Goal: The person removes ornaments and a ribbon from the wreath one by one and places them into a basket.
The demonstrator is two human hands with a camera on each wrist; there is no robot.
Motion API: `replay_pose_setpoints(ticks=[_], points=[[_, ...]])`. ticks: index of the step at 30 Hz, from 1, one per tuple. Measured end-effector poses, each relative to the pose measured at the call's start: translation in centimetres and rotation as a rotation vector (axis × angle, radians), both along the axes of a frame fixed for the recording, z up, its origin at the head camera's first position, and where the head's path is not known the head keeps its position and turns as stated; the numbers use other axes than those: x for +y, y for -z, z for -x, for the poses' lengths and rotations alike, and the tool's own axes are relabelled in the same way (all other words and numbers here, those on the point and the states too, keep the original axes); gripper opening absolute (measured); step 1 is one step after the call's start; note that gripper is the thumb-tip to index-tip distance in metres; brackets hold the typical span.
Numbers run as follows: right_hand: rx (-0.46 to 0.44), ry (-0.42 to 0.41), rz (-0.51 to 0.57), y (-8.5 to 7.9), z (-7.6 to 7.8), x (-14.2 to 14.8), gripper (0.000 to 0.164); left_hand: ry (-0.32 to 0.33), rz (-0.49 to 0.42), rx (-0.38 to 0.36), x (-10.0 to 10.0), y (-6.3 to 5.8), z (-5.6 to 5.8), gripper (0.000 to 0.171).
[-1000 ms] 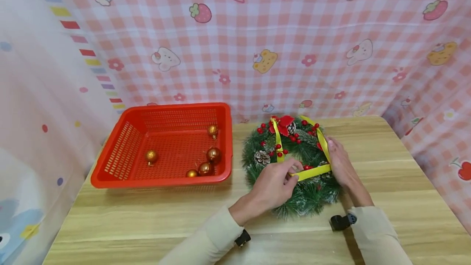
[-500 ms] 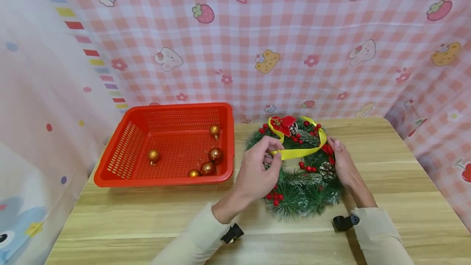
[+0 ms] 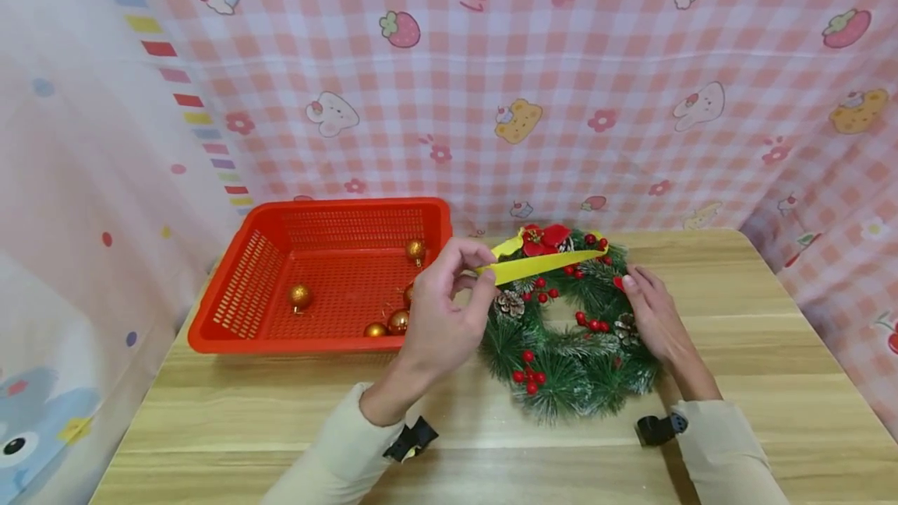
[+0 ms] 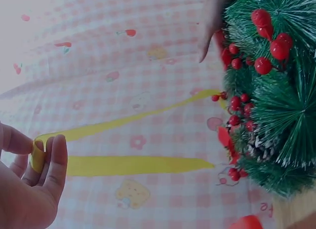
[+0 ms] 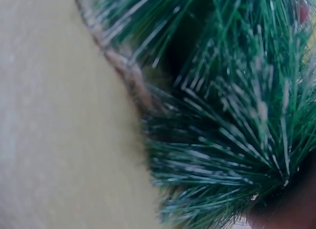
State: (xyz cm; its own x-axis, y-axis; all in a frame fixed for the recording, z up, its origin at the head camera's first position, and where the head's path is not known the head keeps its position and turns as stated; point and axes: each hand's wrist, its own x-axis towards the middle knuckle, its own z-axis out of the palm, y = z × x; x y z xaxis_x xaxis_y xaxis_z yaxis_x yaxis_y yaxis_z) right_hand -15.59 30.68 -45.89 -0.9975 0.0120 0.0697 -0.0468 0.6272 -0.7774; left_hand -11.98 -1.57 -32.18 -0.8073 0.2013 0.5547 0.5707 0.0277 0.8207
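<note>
My left hand pinches a yellow ribbon between thumb and fingers, just left of a green wreath. In the left wrist view, the ribbon loops over the left hand's fingers, and its two strands stretch to the wreath's far part. Red berries, pine cones and a red flower decorate the wreath, which lies on the table. At its right edge, my right hand holds the wreath, thumb on the greenery; some fingers are hidden. The right wrist view is mostly blurred pine needles.
A red plastic basket stands left of the wreath, with several gold and copper baubles inside. My left hand overlaps its right front corner in the head view. Behind the wooden table hangs a pink checked curtain.
My left hand has moved left and away from the wreath's middle, drawing the ribbon taut across the wreath's far side. The ribbon has left the right hand's side. My right hand stays at the wreath's edge.
</note>
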Motion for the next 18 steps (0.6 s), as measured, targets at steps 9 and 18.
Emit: replay_pose_setpoints(ticks=[9, 18], points=[[0.028, 0.003, -0.030, 0.2, 0.2, -0.1, 0.065, -0.045, -0.083, 0.076, -1.5, -1.6, -0.5, 0.012], [0.024, 0.003, -0.037, 0.2, 0.0, -0.1, 0.067, -0.100, -0.115, 0.099, -4.0, -2.6, -0.2, 0.010]])
